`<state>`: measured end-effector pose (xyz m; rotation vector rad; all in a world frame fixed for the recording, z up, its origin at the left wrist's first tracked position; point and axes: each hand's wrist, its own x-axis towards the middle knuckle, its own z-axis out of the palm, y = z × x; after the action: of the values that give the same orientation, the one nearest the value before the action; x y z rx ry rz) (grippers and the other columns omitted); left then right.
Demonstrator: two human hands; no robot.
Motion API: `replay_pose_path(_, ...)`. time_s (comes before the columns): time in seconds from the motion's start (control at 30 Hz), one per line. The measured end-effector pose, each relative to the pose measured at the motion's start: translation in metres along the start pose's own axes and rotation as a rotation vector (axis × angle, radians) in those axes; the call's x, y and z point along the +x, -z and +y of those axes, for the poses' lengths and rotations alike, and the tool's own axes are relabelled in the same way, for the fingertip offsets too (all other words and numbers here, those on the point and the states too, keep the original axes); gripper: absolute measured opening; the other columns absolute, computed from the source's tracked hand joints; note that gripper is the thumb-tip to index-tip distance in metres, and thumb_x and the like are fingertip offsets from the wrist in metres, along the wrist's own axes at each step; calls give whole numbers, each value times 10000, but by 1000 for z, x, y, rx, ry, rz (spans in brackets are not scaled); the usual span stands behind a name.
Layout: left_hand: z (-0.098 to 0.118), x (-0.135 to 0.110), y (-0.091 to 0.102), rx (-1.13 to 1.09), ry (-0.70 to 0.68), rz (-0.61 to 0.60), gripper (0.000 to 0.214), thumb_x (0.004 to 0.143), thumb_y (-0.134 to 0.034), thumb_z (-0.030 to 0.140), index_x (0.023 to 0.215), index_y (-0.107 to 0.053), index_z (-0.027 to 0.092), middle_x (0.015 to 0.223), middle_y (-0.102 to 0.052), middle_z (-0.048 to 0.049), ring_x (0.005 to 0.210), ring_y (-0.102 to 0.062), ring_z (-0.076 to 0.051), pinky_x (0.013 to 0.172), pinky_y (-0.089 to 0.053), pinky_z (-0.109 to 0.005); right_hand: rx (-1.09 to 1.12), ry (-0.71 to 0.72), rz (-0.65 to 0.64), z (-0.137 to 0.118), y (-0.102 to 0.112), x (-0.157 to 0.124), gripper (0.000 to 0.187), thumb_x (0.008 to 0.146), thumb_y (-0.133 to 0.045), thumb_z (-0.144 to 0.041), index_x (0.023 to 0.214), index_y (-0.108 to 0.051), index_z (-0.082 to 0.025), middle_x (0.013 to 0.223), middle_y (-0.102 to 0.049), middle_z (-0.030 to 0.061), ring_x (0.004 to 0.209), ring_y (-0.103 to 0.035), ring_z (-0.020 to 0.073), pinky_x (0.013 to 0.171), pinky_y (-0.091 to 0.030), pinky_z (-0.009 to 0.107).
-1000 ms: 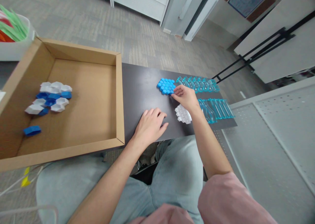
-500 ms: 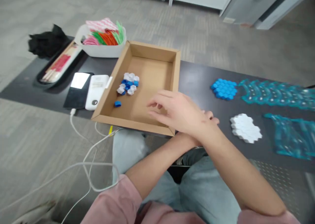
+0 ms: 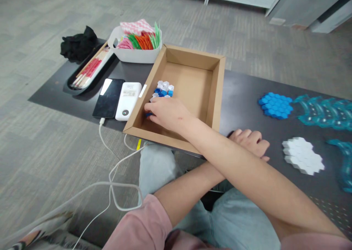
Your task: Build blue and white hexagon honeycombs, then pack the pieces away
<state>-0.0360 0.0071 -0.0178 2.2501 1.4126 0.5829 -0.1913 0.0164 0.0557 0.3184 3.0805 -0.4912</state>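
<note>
Touching a blue tile (image 3: pixel 148 114), right hand (image 3: pixel 167 112) — grip unclear — sits beside the pile (image 3: pixel 164 88).

Head camera looks down closely over cardboard box (image 3: pixel 217 92) and table (image 3: pixel 242 103).

— At the desk's (image 3: pixel 242 103) left end?
— Black phone (image 3: pixel 108 97) beside white power bank (image 3: pixel 128 100), cable (image 3: pixel 102 121) plugged in, hanging over the edge.
— Behind those?
— Long black tray (image 3: pixel 95 77) of sticks (image 3: pixel 87 69), white basket (image 3: pixel 137 55) of coloured strips, crumpled black cloth (image 3: pixel 78 46).
</note>
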Motion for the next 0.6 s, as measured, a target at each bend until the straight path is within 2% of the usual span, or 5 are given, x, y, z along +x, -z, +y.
replay_pose_path(0.23, 1, -6, 4, -23, 16, 21, 266, 1078, -702, 368, 1246, -749, 167, 1315, -688, -145, 1241, -623, -303, 1000, -501, -472, -112, 20, -2, -7, 6, -4, 240, 1147, -585, -223, 1285, -774, -170, 1369, -818, 114, 1204, -775, 257, 885, -615, 343)
replay_pose_path(0.33, 2, -5, 5, -19, 45, 14, 262, 1065, -725, 371, 1254, -754, 193, 1324, -694, -120, 1262, -627, -298, 1037, -504, -458, -169, 17, -50, -6, 11, -4, 278, 1169, -524, -275, 1326, -751, -242, 1468, -796, 8, 1263, -750, 195, 915, -626, 290)
replay_pose_path(0.43, 3, -2, 7, -6, 63, -44, 317, 1062, -723, 378, 1337, -740, 220, 1347, -696, -115, 1280, -632, -303, 1069, -504, -464, -264, 42, -112, -6, 14, -4, 318, 1180, -486, -304, 1413, -701, -299, 1523, -764, -92, 1325, -712, 115, 943, -617, 234)
replay_pose_path(0.53, 0, -1, 6, 8, 49, -57, 332, 1062, -705, 384, 1358, -733, 235, 1337, -701, -115, 1259, -635, -307, 1046, -509, -467, -331, 107, -141, -4, 11, -3, 339, 1178, -533, -361, 1503, -629, -373, 1587, -714, -160, 1374, -672, 38, 996, -591, 187)
replay_pose_path(0.6, -4, -2, 3, 22, 25, -28, 325, 1064, -689, 390, 1352, -735, 247, 1321, -702, -111, 1236, -636, -303, 1023, -510, -462, -322, 161, -131, -1, 8, -3, 361, 1140, -581, -385, 1497, -624, -421, 1601, -698, -189, 1396, -672, 50, 1017, -580, 173)
